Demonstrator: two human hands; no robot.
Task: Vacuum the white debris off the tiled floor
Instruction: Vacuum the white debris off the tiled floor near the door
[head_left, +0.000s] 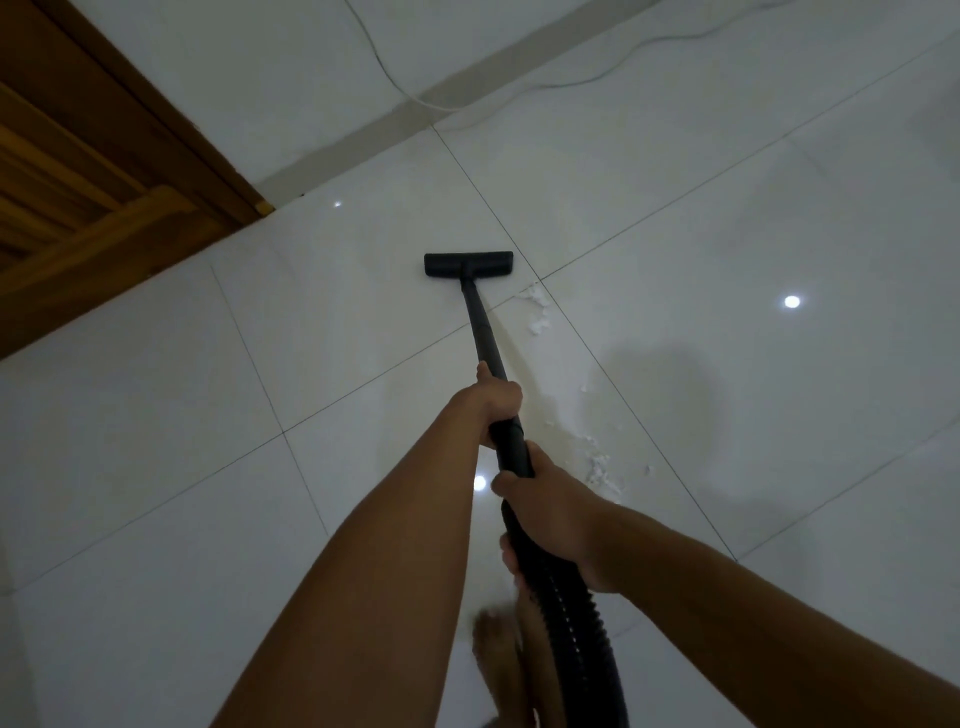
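Observation:
A black vacuum wand (480, 322) runs from my hands down to a flat black floor head (468, 264) resting on the white tiled floor (727, 208). My left hand (497, 402) grips the wand higher along the tube. My right hand (550, 512) grips it where the ribbed black hose (576, 623) begins. White debris (537, 306) lies just right of the wand behind the head, and another patch of white debris (597, 462) sits on the tile right of my right hand.
A wooden door and frame (93, 171) stand at the upper left. A thin white cord (415, 98) trails along the wall base and floor at the top. My bare feet (501, 660) are below the hose. Ceiling lights reflect in the glossy tiles.

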